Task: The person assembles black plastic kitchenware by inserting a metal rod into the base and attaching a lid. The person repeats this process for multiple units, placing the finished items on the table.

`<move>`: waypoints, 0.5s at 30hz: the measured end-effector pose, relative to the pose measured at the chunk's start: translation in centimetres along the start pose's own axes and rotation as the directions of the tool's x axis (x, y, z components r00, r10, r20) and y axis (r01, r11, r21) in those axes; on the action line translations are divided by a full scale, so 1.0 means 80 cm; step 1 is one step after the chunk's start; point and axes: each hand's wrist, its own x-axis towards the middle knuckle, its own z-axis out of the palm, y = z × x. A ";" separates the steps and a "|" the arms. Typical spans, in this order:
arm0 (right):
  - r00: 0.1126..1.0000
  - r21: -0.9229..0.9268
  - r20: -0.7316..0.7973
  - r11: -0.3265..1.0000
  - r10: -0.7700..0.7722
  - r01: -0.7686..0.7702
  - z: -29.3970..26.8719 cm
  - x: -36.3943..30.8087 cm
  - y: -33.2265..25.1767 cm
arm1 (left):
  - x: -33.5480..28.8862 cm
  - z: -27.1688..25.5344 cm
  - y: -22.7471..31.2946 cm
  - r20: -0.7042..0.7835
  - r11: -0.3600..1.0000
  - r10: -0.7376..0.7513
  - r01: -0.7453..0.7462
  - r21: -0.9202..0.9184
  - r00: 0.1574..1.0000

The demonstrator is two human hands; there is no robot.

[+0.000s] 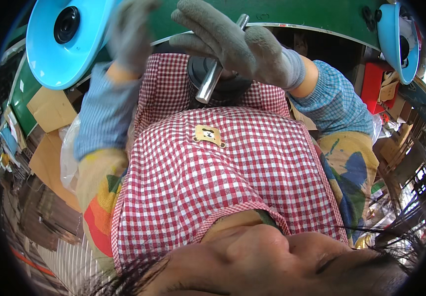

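My right hand [245,52], in a grey glove, reaches in from the right with its fingers stretched out to the left. A shiny metal rod [211,83] runs slantwise behind this hand, touching it. Its far end shows between thumb and fingers; its rounded near end points toward my apron. The hand hides the rod's middle. Below the rod is a dark round part [196,69], partly covered. My left hand [133,37], also gloved in grey, is smeared by motion beside a light blue basin [42,61]. A black ring-shaped piece [67,24] lies in that basin.
A green tabletop [311,15] spans the far side. At the far right stand another blue basin [389,37] with dark pieces and a red box [373,81]. Several black rings [368,17] lie near that basin. Cardboard [50,108] is at the left.
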 end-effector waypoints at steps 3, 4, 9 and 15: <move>0.999 -0.497 0.022 0.866 -0.049 0.053 0.003 0.018 0.008 | -0.035 -0.043 0.119 0.123 0.921 0.377 -0.358 -0.152 0.918; 0.991 -0.848 0.118 0.512 -0.066 0.135 0.000 0.026 0.014 | -0.027 -0.019 0.160 0.074 0.945 0.326 -0.326 -0.016 0.943; 0.972 -0.915 0.221 -0.361 -0.083 0.177 -0.020 0.045 -0.033 | -0.030 0.001 0.159 0.104 0.985 0.123 -0.134 0.109 0.987; 0.970 -0.552 -0.188 -0.800 -0.157 -0.236 -0.008 -0.028 -0.063 | -0.052 -0.010 0.108 0.028 0.958 -0.111 0.115 -0.263 0.993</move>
